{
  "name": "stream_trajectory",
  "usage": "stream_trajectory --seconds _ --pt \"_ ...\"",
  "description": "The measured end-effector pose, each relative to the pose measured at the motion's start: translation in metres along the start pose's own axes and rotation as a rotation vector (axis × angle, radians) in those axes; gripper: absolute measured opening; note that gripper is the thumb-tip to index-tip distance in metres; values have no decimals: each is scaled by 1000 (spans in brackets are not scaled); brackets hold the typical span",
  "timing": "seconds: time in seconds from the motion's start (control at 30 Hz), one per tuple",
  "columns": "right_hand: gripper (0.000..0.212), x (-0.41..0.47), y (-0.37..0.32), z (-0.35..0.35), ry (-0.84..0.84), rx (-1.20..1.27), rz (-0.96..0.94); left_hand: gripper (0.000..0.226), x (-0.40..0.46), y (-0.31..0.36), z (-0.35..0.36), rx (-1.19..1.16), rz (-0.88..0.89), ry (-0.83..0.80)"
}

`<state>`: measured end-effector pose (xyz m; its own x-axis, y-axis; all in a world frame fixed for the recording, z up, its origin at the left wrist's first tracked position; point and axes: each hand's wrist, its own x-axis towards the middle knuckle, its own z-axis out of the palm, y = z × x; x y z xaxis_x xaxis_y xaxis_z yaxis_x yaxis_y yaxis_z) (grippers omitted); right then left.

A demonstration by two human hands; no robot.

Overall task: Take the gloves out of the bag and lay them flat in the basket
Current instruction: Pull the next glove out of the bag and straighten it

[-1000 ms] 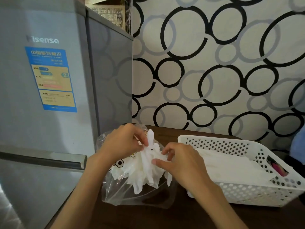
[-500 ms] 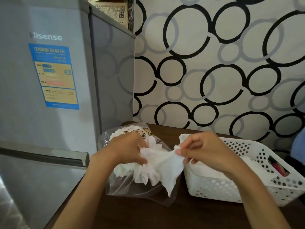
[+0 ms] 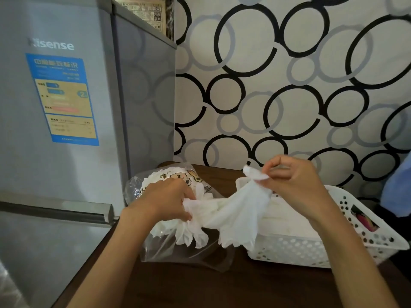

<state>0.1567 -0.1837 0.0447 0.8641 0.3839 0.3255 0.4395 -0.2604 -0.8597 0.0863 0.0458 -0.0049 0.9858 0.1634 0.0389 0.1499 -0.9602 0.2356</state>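
A clear plastic bag point(image 3: 178, 252) with cartoon prints lies on the dark wooden table, stuffed with thin white gloves point(image 3: 189, 234). My left hand point(image 3: 166, 198) presses down on the bunch of gloves at the bag's mouth. My right hand point(image 3: 291, 181) pinches the cuff of one white glove point(image 3: 235, 214), which stretches from the bunch up over the left end of the white perforated basket point(image 3: 311, 250). White gloves lie flat inside the basket.
A grey fridge point(image 3: 66, 130) stands close on the left, against the table point(image 3: 222, 285). A wall with black ring pattern runs behind. Something pink point(image 3: 364, 221) sits at the basket's right end. Blue cloth point(image 3: 398, 185) shows at the right edge.
My right hand has pulled one glove out of the bunch, up and to the right over the basket. My left hand has stayed on the bag's gloves.
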Motion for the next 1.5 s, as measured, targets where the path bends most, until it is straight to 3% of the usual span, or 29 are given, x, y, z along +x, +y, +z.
stream_trajectory --seconds 0.23,0.33,0.43,0.57,0.7,0.8,0.9,0.97,1.13,1.23,1.3,1.37,1.43,1.5 --pt "21 -1 -7 -24 266 235 -48 42 4 6 9 110 12 -5" --pt "24 -2 -5 -29 94 155 17 50 3 5 6 73 21 -63" --pt "28 0 -1 -20 -132 87 83 65 -4 4 -11 -204 66 -116" --pt "27 -2 -6 -5 -262 114 7 82 -9 22 -22 -508 210 72" --pt "30 -6 -8 8 -167 138 -63 49 -7 58 -10 -659 392 28" --pt "46 -6 -9 5 -55 -33 9 15 -1 65 -3 -692 341 154" --pt "56 -10 -7 -1 -207 -342 135 13 0 63 -6 -835 217 304" --pt "50 -10 -6 0 -291 -417 148 17 -2 62 -12 -944 184 288" --pt "26 -5 -3 0 -284 -310 84 17 -4 59 -18 -1036 210 185" --pt "13 -4 0 -7 -267 -211 51 16 -4 56 -19 -1056 168 217" --pt "9 -4 -2 -14 -179 -112 26 30 -4 50 -22 -960 76 333" --pt "4 -5 -6 -20 -141 -60 -37 66 -6 42 -25 -801 72 410" --pt "6 -7 -11 -21 -225 -63 -86 94 -11 41 -28 -730 218 324" --pt "8 -12 -16 -15 -345 -63 -136 99 -13 49 -26 -713 363 198"
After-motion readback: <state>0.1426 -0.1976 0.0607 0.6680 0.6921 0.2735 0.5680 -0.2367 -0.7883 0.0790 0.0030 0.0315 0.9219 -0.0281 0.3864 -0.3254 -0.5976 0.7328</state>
